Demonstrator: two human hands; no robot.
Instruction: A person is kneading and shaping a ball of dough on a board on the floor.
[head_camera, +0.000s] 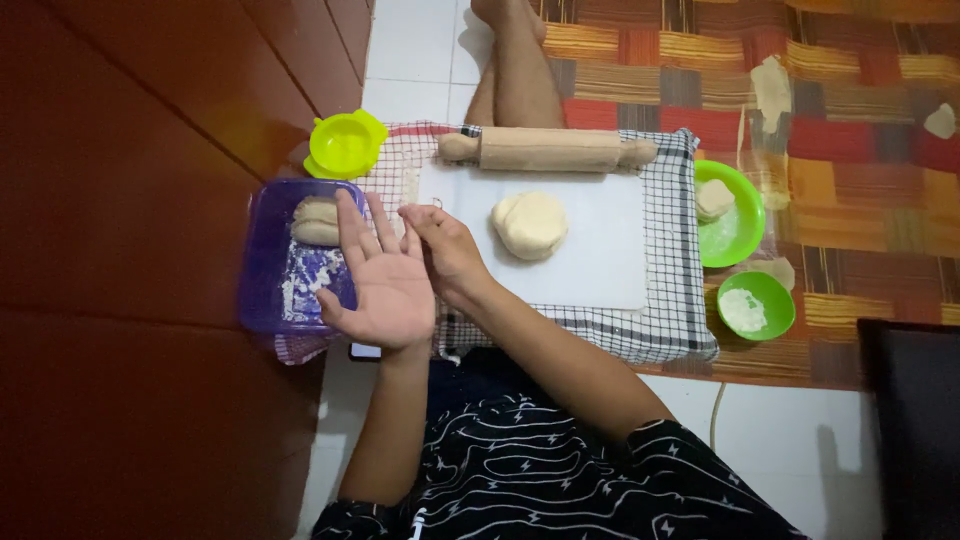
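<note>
My left hand (383, 283) is held palm up with its fingers spread, over the right edge of a purple plastic container (262, 285). My right hand (447, 250) is beside it, its fingers bunched and touching the left hand's fingertips; nothing shows in either hand. Two pale dough pieces (314, 222) lie in the container with some flour. To the right, a round lump of dough (530, 225) rests on a white board (600, 265). A wooden rolling pin (545, 150) lies along the board's far edge.
A checked cloth (672, 322) lies under the board. A yellow round mould (345, 143) sits at the far left. A green bowl (745, 235) holds a dough piece; a smaller green bowl (772, 290) holds flour. A bare leg (522, 75) stretches beyond the rolling pin.
</note>
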